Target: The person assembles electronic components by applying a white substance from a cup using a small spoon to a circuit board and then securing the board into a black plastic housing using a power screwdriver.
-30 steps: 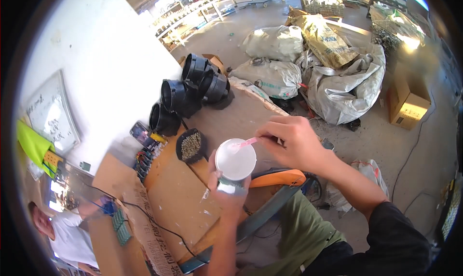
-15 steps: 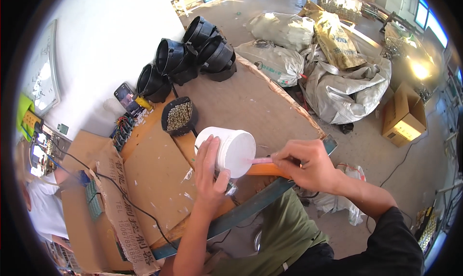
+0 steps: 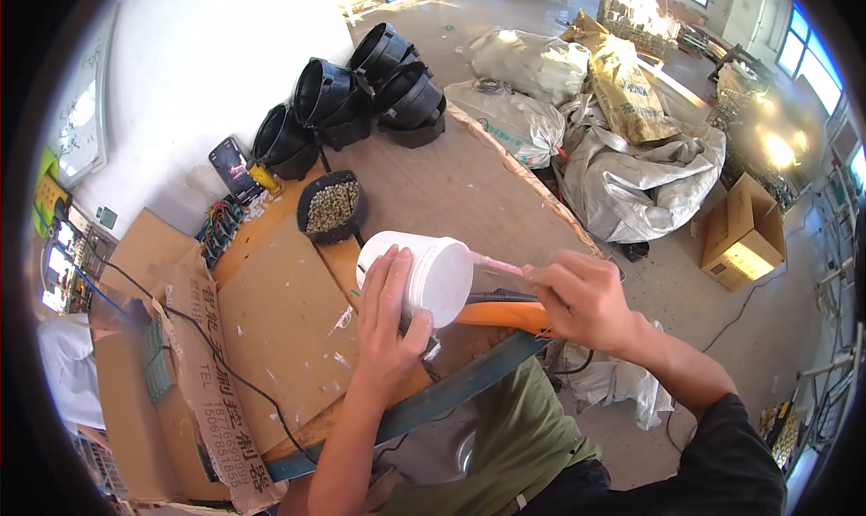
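Note:
My left hand (image 3: 386,322) is wrapped around a white plastic tub (image 3: 394,253), tipped on its side with its round end toward my right. Between the fingers of my right hand (image 3: 582,301) is a thin pink stick (image 3: 499,264). Its far tip reaches the upper edge of the tub's round end; whether it goes inside, I cannot tell. Just below the stick, at the bench edge, lies an orange and black tool (image 3: 505,315), partly covered by my right hand and the tub. A black cup of small beige pieces (image 3: 332,207) stands beyond the tub.
Several black round housings (image 3: 334,101) are stacked at the back of the bench. A phone (image 3: 234,169) leans against the wall, near a bundle of wires (image 3: 221,230). An opened carton (image 3: 135,372) stands at left. Sacks (image 3: 645,187) and a cardboard box (image 3: 744,232) are on the floor at right.
My right hand has moved slightly right, and the pink stick's tip has shifted up to the upper edge of the tub's round end. My left hand still holds the tub.

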Action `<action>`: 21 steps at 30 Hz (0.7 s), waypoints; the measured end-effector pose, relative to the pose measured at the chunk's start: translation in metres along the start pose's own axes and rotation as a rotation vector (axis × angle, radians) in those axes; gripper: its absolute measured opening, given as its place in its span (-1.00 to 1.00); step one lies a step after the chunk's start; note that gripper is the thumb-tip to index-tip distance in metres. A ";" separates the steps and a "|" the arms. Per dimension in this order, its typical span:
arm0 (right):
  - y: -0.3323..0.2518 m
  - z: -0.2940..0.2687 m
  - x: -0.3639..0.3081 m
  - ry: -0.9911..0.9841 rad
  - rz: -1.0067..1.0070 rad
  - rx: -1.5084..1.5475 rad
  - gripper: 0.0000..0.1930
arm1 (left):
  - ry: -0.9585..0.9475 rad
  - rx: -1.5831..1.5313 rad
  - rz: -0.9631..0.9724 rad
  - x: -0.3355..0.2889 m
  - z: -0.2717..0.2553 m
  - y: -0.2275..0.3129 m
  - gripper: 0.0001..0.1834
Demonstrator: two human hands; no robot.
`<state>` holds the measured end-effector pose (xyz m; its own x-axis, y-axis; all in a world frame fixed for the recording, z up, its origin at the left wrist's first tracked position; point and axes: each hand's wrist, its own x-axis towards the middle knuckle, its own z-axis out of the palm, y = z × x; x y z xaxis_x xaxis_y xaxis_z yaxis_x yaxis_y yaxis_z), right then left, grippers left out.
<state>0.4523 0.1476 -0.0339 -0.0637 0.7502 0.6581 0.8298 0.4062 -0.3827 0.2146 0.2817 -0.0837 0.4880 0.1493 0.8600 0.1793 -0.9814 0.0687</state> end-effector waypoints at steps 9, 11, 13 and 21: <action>0.000 -0.006 0.003 -0.053 -0.068 -0.001 -0.86 | -0.018 -0.016 0.004 0.007 -0.005 0.002 -0.62; 0.006 -0.006 -0.002 -0.107 -0.123 -0.163 -0.87 | -0.029 -0.019 -0.016 0.006 -0.004 0.004 -0.61; 0.001 0.000 -0.009 -0.113 -0.097 0.043 -0.87 | -0.029 -0.033 -0.009 0.007 -0.003 0.003 -0.60; 0.005 0.001 0.001 -0.032 -0.164 -0.043 -0.85 | -0.072 -0.042 -0.053 0.007 -0.009 0.004 -0.60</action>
<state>0.4559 0.1511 -0.0364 -0.2175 0.6921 0.6883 0.8296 0.5026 -0.2432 0.2113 0.2773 -0.0731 0.5392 0.2076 0.8162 0.1712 -0.9759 0.1352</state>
